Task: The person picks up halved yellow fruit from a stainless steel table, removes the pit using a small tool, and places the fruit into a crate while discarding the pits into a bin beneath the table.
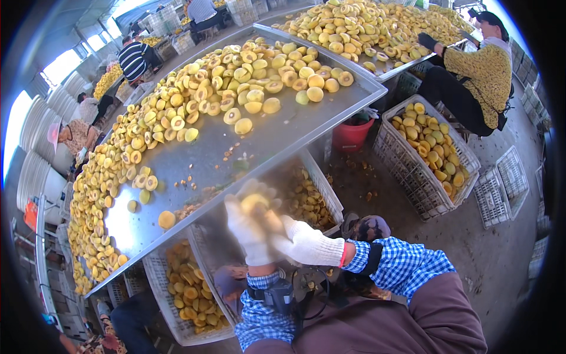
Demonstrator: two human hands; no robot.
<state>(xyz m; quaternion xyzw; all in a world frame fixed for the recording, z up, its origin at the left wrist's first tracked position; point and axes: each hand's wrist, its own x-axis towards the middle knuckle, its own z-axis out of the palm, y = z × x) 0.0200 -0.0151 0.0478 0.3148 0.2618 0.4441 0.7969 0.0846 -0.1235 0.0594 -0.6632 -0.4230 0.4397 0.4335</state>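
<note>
My left hand (pixel 252 233), in a white knit glove, holds a yellow peach (pixel 255 205) up in front of me, over the near edge of the metal table (pixel 283 138). My right hand (pixel 312 243), also gloved in white, comes in from the right with its fingers curled against the peach and the left hand. Motion smears the fingertips and the fruit, so anything inside the right hand's grip is hidden. Many halved yellow peaches (pixel 177 122) lie heaped along the table's far and left sides. A lone peach piece (pixel 167 220) sits near the front edge.
Below my hands stand a crate of peach halves (pixel 191 289) and another crate (pixel 312 203). A red bucket (pixel 352 134) and a full crate of peaches (pixel 433 147) are to the right. A co-worker (pixel 480 71) sits at a second heaped table (pixel 377 29); nested crates (pixel 501 189) stand at far right.
</note>
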